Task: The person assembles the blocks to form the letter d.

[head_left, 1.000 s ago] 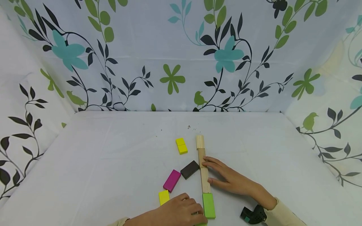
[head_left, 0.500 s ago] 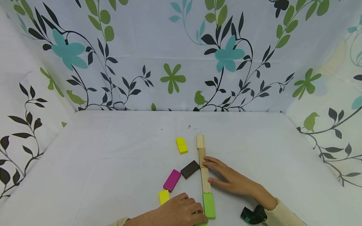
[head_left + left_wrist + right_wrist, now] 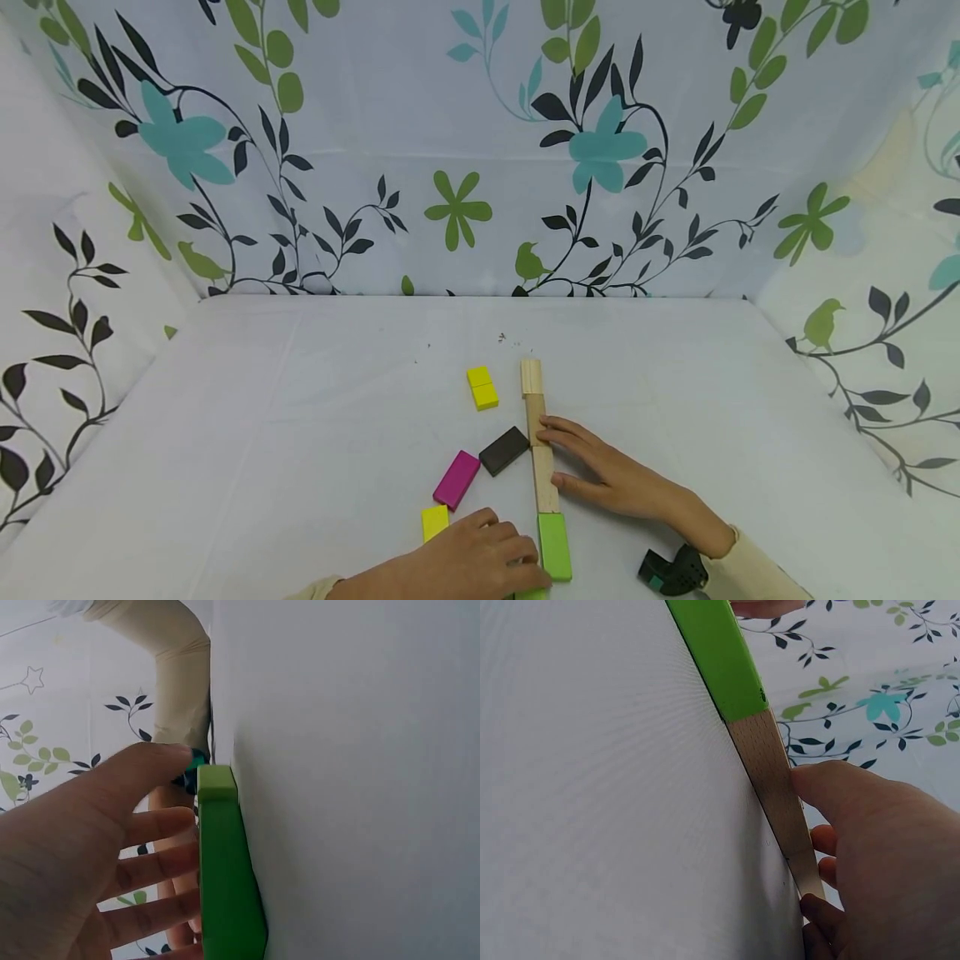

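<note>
In the head view a straight row runs toward the far side: two plain wooden blocks [image 3: 545, 483], then a pale wooden piece [image 3: 531, 377] beyond. A lime green block [image 3: 555, 546] continues it at the near end, and another green block [image 3: 532, 595] is mostly covered by my left hand [image 3: 476, 557]. In the left wrist view the fingers of that hand reach to the green blocks [image 3: 225, 877], with the thumb by the near end. My right hand [image 3: 611, 475] touches the wooden blocks' right side with its fingertips and thumb, fingers loosely extended.
Left of the row lie a black block [image 3: 504, 451], a magenta block [image 3: 456, 480] and a yellow block [image 3: 435, 522], touching corner to corner. Two small yellow blocks [image 3: 482, 387] sit farther back. A black device [image 3: 673, 571] is on my right wrist. Patterned cloth [image 3: 360, 167] hangs behind.
My left hand has shifted very slightly over the near green block. The right hand and the other blocks look unchanged.
</note>
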Demonstrator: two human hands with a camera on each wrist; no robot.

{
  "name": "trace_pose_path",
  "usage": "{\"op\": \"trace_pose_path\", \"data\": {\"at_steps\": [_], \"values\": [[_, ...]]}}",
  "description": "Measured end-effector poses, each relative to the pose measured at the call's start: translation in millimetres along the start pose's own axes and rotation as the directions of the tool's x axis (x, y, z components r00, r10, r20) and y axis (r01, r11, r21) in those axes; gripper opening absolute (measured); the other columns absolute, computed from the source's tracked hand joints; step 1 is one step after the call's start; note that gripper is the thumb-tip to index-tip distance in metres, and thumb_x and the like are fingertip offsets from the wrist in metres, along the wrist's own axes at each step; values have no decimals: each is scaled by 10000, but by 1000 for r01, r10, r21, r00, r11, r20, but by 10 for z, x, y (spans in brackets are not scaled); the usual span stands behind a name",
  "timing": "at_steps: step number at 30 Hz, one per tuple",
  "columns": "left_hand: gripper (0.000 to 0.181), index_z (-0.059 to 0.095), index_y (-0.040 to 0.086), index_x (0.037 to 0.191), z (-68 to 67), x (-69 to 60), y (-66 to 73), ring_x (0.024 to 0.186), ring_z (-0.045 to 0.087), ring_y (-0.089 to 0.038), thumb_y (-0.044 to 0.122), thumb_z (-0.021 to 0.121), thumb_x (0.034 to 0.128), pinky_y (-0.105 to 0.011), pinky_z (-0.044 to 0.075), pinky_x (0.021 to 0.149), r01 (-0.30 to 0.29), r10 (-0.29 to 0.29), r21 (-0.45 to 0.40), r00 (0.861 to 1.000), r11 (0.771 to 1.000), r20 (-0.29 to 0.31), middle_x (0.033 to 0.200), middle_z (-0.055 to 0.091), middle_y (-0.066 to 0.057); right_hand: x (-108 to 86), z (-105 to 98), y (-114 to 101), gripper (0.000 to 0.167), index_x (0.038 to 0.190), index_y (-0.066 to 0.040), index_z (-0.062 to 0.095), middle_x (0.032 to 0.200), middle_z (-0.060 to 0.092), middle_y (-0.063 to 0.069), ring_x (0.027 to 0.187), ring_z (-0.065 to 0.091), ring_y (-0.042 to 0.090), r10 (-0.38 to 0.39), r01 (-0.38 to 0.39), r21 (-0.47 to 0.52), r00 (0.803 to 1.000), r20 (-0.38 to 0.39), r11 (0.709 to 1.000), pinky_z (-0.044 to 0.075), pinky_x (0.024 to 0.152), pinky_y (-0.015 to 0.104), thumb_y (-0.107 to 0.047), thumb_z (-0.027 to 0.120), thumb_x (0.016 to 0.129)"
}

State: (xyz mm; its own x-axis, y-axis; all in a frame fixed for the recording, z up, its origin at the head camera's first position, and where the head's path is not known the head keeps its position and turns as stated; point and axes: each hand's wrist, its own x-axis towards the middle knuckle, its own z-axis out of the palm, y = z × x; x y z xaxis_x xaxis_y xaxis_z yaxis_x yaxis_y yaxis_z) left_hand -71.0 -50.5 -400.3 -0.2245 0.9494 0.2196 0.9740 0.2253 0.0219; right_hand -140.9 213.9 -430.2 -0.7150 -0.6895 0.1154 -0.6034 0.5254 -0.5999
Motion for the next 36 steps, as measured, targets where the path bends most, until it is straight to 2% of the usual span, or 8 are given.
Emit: {"op": "trace_pose_path", "data": {"at_steps": [4, 8, 12, 18, 21, 25, 29, 36], "values": [[285, 635, 245, 1156, -41, -14, -76, 934, 581, -13, 444, 577, 960, -147, 423, 843, 26, -23, 35, 996, 999, -82, 1044, 614, 107, 2, -6, 8, 532, 1474, -186, 398, 1570, 294, 32, 1439, 300, 260, -9, 9, -2, 1000, 0, 1000, 346, 1105, 445, -314, 571, 988], [245, 663, 226, 1099, -87, -31, -201, 927, 585, -19, 407, 620, 940, -175, 440, 834, 53, -43, 44, 977, 998, -210, 994, 622, 113, 8, 0, 32, 533, 1475, -188, 395, 1573, 291, 30, 1441, 295, 253, -22, 22, -3, 1000, -5, 1000, 337, 1114, 425, -306, 573, 987], [215, 673, 203, 1080, -139, -37, -360, 916, 587, -33, 352, 656, 925, -197, 457, 838, 84, -81, 0, 964, 997, -253, 999, 630, 99, 12, 9, 42, 533, 1478, -187, 388, 1579, 279, 36, 1447, 281, 265, -28, 28, 15, 1000, 1, 999, 327, 1120, 427, -301, 569, 990], [194, 686, 164, 1081, -173, -38, -620, 949, 596, -51, 277, 669, 925, -227, 475, 883, 109, -141, -132, 955, 985, -260, 1036, 652, 79, 4, 10, 46, 533, 1484, -208, 373, 1583, 268, 26, 1449, 279, 252, -19, 19, 12, 1000, 12, 1000, 338, 1112, 431, -325, 553, 996], [206, 696, 149, 1087, -148, -55, -765, 984, 593, -89, 250, 694, 908, -266, 485, 915, 151, -192, -178, 950, 972, -247, 1059, 654, 52, -3, 0, 42, 531, 1484, -210, 371, 1582, 269, 22, 1448, 281, 249, -13, 13, 4, 1000, 12, 1000, 339, 1110, 441, -337, 545, 999], [226, 693, 141, 1116, -89, -107, -951, 1035, 583, -131, 226, 694, 907, -303, 483, 950, 217, -253, -177, 943, 960, -216, 1098, 638, 17, -5, -9, 28, 525, 1480, -216, 376, 1581, 269, 6, 1449, 281, 240, -3, 3, 7, 1000, 18, 1000, 335, 1112, 446, -351, 539, 1000], [231, 678, 150, 1149, -57, -137, -1091, 1084, 574, -148, 214, 661, 928, -330, 481, 959, 290, -326, -195, 927, 937, -188, 1142, 622, 8, -1, -15, 17, 522, 1474, -216, 388, 1576, 280, -5, 1443, 294, 231, -3, 3, 5, 1000, 12, 1000, 342, 1110, 437, -348, 550, 995], [317, 626, 142, 1265, -22, -142, -1228, 1235, 522, -210, 188, 622, 951, -406, 445, 1027, 388, -416, -217, 903, 896, -103, 1314, 567, -41, -3, -1, 35, 520, 1471, -208, 390, 1572, 289, 10, 1440, 299, 234, -11, 11, -7, 1000, 0, 1000, 340, 1112, 433, -342, 551, 996]]}}
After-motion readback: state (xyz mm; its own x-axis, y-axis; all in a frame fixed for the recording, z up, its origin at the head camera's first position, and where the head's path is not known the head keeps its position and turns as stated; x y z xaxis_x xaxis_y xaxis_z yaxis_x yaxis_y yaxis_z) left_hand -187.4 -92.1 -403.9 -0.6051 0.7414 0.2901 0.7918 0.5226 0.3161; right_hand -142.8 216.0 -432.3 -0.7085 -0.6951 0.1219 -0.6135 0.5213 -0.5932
